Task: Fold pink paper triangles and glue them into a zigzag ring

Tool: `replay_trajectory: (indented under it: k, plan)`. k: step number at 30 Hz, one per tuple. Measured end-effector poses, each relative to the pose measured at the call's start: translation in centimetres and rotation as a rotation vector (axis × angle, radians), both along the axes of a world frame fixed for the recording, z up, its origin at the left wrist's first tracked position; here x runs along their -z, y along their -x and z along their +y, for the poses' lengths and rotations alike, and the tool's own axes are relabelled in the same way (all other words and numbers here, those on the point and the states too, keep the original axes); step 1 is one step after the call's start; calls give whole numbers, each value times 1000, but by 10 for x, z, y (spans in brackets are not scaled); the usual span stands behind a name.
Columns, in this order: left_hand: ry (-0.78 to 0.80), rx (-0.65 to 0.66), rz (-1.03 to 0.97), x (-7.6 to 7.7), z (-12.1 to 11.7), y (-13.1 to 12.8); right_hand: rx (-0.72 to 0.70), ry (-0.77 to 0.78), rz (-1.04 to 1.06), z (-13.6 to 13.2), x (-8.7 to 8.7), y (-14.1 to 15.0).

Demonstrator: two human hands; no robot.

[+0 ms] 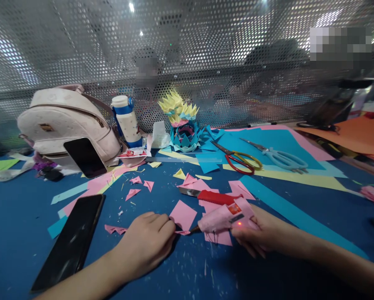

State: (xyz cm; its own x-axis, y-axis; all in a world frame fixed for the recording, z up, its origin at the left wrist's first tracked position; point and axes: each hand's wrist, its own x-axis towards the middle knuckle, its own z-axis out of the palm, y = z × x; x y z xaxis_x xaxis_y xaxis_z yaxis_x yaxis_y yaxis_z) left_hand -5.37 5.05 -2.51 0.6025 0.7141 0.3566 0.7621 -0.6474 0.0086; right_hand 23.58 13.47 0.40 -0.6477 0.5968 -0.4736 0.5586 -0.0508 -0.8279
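My right hand (252,233) grips a pink hot glue gun (226,218) whose small light glows red. The gun's nozzle points left and meets, or nearly meets, a small folded pink paper piece (183,232). Pinched at that piece's left end are the fingers of my left hand (151,237); their tips are mostly hidden. Just behind lies a pink paper square (183,214). A red-handled utility knife (216,197) rests on pink sheets beyond the glue gun. Left of my left hand is another folded pink strip (115,229).
Behind stand a yellow and blue folded-paper model (185,125), a bottle (126,121) and a white backpack (68,121). Red-and-yellow scissors (241,160) and light-blue scissors (280,157) lie on coloured sheets. Two phones, a flat one (71,241) and a propped one (85,157), are at left.
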Motion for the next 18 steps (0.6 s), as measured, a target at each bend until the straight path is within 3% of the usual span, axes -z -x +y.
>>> replay_trajectory:
  k: [11, 18]
  plan:
    - [-4, -2, 4, -1, 0, 0, -17, 51, -23, -1, -6, 3]
    - [-11, -3, 9, 0, -1, 0, -29, 31, 43, -3, 2, -2]
